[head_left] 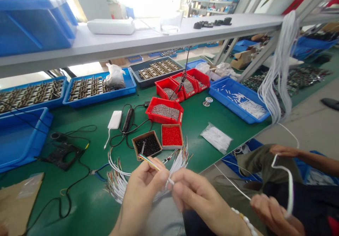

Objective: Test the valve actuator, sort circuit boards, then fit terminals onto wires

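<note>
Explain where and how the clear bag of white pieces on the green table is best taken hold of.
Pinch the clear bag by its near long edge, probably the best spot: it lies flat, with bare table on that side. Come from the near side with the right hand, once that releases the white cable. The bag looks limp, so a generous pinch should help.

What a packed green surface (87, 200)! Blue trays (100, 99) line its far left, a red bin (159, 117) of metal bits sits mid-table, and just in front, side by side, a cardboard box of black pieces (144, 136) and a cardboard box of red pieces (172, 147). Over right, a wire spool (208, 101); nearer, a plastic bag (216, 137). White cables (180, 162) fan across the front, flat cardboard (19, 200) lies left.
</note>
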Tool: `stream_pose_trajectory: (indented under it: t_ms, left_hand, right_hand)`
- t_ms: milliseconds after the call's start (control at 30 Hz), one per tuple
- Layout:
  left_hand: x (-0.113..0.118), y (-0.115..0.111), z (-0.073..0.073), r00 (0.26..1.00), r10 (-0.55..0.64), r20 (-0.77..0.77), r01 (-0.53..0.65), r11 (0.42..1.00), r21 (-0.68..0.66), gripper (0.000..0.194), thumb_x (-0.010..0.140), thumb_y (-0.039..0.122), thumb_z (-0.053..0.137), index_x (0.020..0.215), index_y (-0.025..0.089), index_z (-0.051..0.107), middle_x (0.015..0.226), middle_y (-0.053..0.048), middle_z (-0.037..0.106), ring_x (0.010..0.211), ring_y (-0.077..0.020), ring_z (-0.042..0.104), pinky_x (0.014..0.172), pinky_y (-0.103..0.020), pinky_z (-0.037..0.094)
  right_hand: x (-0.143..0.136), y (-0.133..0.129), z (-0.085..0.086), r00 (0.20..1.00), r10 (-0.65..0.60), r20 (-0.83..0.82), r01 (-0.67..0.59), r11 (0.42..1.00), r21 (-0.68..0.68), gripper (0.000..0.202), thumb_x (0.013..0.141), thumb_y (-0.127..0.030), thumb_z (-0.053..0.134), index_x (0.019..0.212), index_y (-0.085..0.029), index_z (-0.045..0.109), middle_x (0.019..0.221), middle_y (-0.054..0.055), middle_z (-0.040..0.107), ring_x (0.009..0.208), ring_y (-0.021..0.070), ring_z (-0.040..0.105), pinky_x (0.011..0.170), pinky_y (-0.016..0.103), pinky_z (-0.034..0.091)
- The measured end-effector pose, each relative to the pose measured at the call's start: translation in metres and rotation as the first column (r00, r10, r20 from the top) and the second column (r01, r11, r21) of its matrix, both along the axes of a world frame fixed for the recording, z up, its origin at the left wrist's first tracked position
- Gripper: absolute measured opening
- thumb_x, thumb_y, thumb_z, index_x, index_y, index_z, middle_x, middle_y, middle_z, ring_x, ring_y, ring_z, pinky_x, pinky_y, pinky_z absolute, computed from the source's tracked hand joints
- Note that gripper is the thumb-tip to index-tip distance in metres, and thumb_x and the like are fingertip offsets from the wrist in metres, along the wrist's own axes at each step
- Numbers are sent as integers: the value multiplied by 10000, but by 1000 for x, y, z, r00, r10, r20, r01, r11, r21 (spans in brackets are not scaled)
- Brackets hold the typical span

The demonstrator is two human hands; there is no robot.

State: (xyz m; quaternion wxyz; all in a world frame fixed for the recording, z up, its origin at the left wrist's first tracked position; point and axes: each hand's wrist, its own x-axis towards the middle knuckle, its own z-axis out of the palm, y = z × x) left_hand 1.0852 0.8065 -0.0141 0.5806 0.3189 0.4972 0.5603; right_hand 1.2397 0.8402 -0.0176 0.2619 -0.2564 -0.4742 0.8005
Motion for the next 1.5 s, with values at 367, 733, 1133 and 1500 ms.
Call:
stream_pose_trajectory:
  t_ms: [367,733,1133,1500]
  left_hand:
    - [14,-8,-8,929,243,-279,-215,968,128,109,843,304,662,915,224,677,874,1,683,829,-111,650,747,-174,515]
    - [6,-20,-11,666,469,-580,-170,852,494,123,873,130,594,829,244,607,813,56,644,792,-59,617,759,-103,475]
    - [-24,-28,-23,491,-461,-739,321,885,-339,348,967,348,323,990,223,647,761,-23,687,703,-170,643,672,-260,486]
    - [-82,-16,-154,80,-417,-905,38,909,-416,181,879,178,576,1046,143,636,1089,-88,638,1032,-245,594,912,-445,464]
  right_hand:
    - [-17,-4,-6,979,-167,-115,158,984,-82,284,939,-409,574,1058,-157,521,621,-46,530,480,46,290,451,185,204]
    - [-20,-1,0,984,-8,-177,-7,997,-80,227,950,-359,574,1052,-189,464,627,-36,593,426,19,273,406,135,194]
    - [-21,57,-24,923,-356,-145,354,935,-40,239,824,-383,723,962,-207,638,782,-10,657,722,93,572,695,200,451]
    - [-26,45,-176,824,-268,500,324,946,-27,185,899,-243,628,1038,-127,589,854,10,613,698,128,598,654,283,517]
